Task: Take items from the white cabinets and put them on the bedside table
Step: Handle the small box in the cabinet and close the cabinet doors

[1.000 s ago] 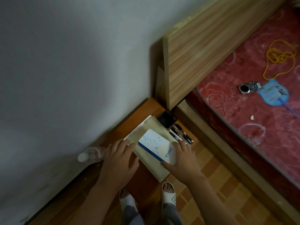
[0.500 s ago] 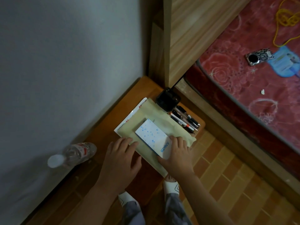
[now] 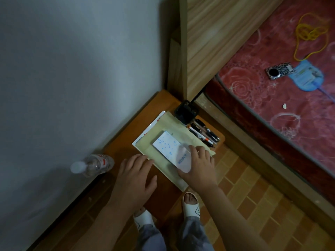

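A white box with blue dots point(image 3: 167, 144) lies on a beige envelope point(image 3: 163, 127), which lies over a white booklet point(image 3: 154, 124) on the wooden bedside table point(image 3: 125, 142). My right hand point(image 3: 196, 164) holds the box at its near end, thumb under the edge and fingers over its right side. My left hand point(image 3: 134, 180) rests flat, fingers spread, on the table at the envelope's near left edge. Several pens point(image 3: 203, 134) and a black pen holder point(image 3: 185, 113) lie at the table's far right.
A clear plastic bottle point(image 3: 92, 164) stands at the table's left by the wall. The wooden headboard point(image 3: 213, 42) and the red bed point(image 3: 290, 96) with a yellow cord, a small patterned device and a blue pouch are to the right. My feet in white slippers stand below.
The white box has come down flat onto the envelope. My left hand has slid off the envelope towards me onto the table. The camera has tilted down.
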A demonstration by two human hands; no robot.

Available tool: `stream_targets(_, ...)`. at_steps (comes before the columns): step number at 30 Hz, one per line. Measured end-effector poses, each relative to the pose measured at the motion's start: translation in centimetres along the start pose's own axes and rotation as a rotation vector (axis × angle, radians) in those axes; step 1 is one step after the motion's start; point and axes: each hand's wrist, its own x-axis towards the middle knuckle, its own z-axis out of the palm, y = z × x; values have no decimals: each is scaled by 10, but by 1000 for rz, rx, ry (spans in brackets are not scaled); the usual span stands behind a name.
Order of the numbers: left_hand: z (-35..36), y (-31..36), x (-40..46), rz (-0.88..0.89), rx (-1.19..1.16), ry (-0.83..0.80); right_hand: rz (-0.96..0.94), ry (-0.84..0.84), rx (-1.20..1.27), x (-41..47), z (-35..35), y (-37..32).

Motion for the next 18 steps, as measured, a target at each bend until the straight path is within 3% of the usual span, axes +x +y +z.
stream_targets(18, -206, 93, -86, -93, 47, 187, -151, 179, 6, -105, -254, 6)
